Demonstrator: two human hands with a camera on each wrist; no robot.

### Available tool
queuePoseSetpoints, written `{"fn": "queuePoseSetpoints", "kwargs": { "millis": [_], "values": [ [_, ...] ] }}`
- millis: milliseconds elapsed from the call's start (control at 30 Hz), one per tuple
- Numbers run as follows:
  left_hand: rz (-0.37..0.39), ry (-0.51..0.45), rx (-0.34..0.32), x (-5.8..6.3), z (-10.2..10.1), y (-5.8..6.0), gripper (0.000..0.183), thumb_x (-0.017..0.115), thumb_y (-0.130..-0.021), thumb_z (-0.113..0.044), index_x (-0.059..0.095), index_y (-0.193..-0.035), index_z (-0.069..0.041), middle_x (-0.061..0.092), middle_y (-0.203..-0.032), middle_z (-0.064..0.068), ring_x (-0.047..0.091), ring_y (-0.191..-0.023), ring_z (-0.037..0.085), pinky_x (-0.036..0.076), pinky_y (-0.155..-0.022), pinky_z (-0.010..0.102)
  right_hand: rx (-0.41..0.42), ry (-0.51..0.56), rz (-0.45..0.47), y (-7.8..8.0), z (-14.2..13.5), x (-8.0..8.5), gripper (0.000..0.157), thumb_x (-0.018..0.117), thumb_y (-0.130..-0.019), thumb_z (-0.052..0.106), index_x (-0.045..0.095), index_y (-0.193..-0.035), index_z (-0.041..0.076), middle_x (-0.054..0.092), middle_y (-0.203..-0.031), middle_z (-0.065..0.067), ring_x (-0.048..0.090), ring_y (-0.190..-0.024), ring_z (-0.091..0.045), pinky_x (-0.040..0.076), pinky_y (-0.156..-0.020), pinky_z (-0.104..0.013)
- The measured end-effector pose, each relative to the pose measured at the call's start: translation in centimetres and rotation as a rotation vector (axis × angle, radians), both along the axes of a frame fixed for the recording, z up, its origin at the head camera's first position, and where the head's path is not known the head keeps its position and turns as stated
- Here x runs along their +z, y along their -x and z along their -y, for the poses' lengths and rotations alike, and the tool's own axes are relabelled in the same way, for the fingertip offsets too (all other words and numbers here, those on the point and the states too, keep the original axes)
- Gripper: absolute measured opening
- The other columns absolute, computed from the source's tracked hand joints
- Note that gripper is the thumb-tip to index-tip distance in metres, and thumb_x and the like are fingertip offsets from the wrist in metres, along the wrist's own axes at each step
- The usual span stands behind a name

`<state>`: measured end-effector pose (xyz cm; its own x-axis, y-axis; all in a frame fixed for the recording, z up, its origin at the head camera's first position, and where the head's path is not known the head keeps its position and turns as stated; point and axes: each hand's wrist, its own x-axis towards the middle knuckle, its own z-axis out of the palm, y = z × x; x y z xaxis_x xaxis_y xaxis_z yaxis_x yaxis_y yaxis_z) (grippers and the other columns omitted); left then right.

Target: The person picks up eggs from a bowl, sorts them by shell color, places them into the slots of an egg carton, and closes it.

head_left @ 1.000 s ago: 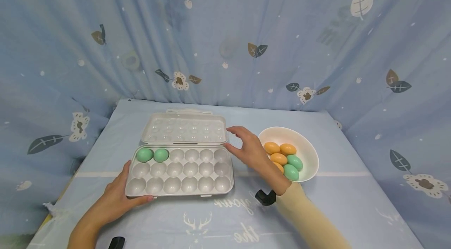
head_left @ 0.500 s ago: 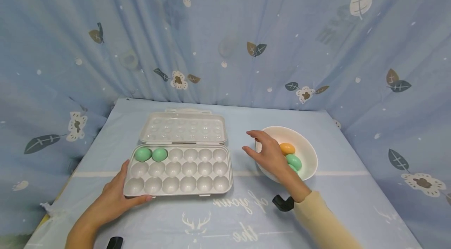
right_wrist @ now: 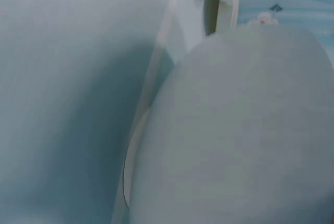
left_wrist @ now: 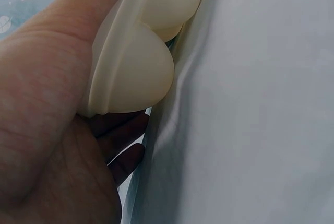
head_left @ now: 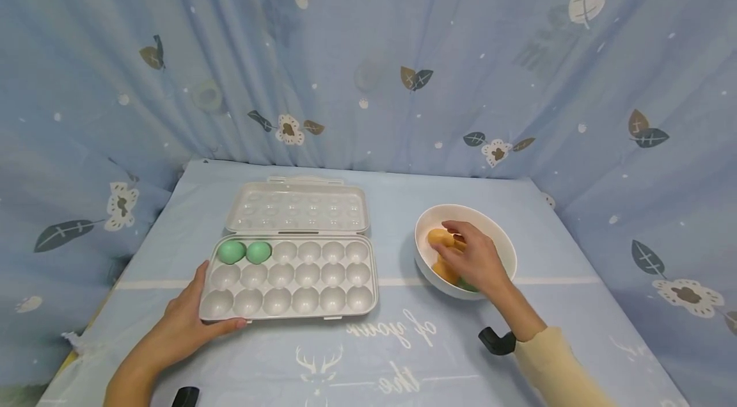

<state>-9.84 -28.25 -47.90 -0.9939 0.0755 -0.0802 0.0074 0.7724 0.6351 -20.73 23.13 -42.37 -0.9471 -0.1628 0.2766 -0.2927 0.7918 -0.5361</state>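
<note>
My left hand (head_left: 181,324) holds the near left corner of a pale plastic egg carton (head_left: 288,263), thumb along its front edge and fingers at its left side. Close up in the left wrist view, the carton's rounded cups (left_wrist: 133,72) show beside the palm. Two green eggs (head_left: 231,252) sit in the back row at the left. My right hand (head_left: 478,263) reaches into a white bowl (head_left: 495,231), its fingers parted over orange eggs (head_left: 441,238). A green egg (head_left: 467,286) is partly hidden under that hand. The bowl's outer wall (right_wrist: 235,130) fills much of the right wrist view.
The carton's clear lid (head_left: 298,207) lies folded back behind the cups. A blue patterned cloth (head_left: 397,343) covers the table, and a blue curtain (head_left: 357,42) hangs behind and at both sides. Black wrist pieces (head_left: 496,341) sit by both wrists.
My right hand has moved right from beside the carton lid, across the bowl's left rim, and down into the bowl over the eggs. The left hand stays at the carton's corner.
</note>
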Motion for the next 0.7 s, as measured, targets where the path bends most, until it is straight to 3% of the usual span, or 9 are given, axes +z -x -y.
{"fn": "queuePoseSetpoints", "kwargs": {
  "millis": [300, 700],
  "values": [
    [0.023, -0.002, 0.000, 0.1, -0.1, 0.1, 0.138, 0.083, -0.081, -0.056, -0.015, -0.163, -0.005, 0.020, -0.161, 0.040, 0.031, -0.138, 0.065, 0.036, -0.100, 0.078, -0.051, -0.057, -0.007, -0.5, -2.8, -0.1, 0.052, 0.083, -0.090, 0.019, 0.062, -0.135, 0.002, 0.066, -0.131, -0.019, 0.065, -0.117, -0.038, 0.056, -0.097, -0.053],
    [-0.006, 0.002, -0.008, 0.2, 0.0, 0.1, 0.136, 0.085, -0.081, -0.055, -0.012, -0.164, -0.006, 0.025, -0.160, 0.038, 0.036, -0.135, 0.063, 0.039, -0.097, 0.077, -0.114, -0.129, 0.077, -0.8, -4.8, 0.5, 0.052, 0.080, -0.092, 0.024, 0.061, -0.134, -0.002, 0.067, -0.127, -0.023, 0.066, -0.115, -0.041, 0.056, -0.096, -0.053]
  ]
}}
